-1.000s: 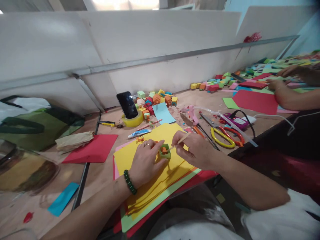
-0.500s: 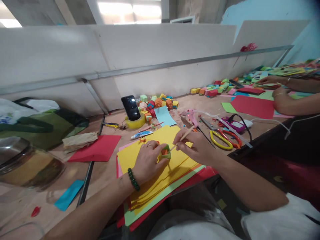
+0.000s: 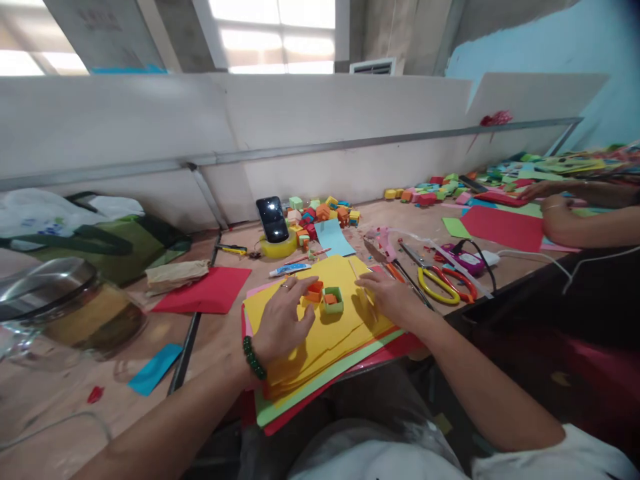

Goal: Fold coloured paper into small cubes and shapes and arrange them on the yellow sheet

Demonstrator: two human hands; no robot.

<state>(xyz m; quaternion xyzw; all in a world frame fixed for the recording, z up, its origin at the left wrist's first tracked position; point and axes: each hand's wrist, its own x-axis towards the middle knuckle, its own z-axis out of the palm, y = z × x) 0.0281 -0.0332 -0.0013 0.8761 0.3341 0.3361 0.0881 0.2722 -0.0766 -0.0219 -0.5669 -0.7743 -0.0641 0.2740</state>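
Note:
On a stack of yellow paper sheets (image 3: 327, 340) stands a small open green paper box (image 3: 333, 308) with an orange piece inside. Left of it is a small orange paper box (image 3: 314, 292). My left hand (image 3: 286, 319) is beside the orange box, thumb and fingers apart, fingertips at its edge; I cannot tell whether they touch it. My right hand (image 3: 393, 300) rests low over the right part of the yellow sheets, fingers spread and pointing left. A thin wooden stick (image 3: 353, 268) lies on the paper by its fingertips, partly hidden.
Behind are a phone (image 3: 273, 219) on a yellow tape roll (image 3: 278, 247), a glue tube (image 3: 290, 269) and a pile of paper cubes (image 3: 324, 213). Scissors (image 3: 440, 283) and a pink glue gun (image 3: 384, 243) lie right; a glass jar (image 3: 85, 327) stands left. A co-worker's hands (image 3: 555, 200) are far right.
My hands have moved apart. The left has let go of the green box, which stands on the yellow sheets. The stick, earlier held in my right hand, lies near its fingertips.

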